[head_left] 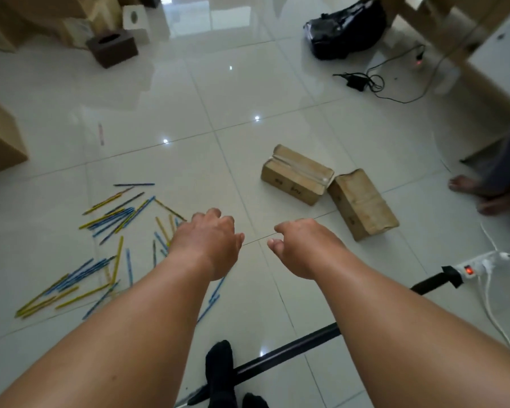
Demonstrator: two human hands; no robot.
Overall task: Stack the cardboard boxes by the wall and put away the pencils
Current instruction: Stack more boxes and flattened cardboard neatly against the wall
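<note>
Two small cardboard boxes lie on the glossy tiled floor, corners nearly touching: a taped box [297, 173] and a dented box [362, 203] to its right. Several blue and yellow pencils [112, 219] are scattered over the floor at the left, some hidden under my left forearm. My left hand [208, 241] hangs above the floor with fingers loosely curled, holding nothing. My right hand [302, 245] hovers beside it, also loosely curled and empty. Both hands are short of the boxes.
Larger cardboard boxes [0, 142] stand at the left edge and far back left. A dark tissue box [112, 48], a black bag [346, 28], cables [365, 81], a power strip [471, 269] and a black pole [292, 348] lie around. Another person's bare feet [483, 192] are at right.
</note>
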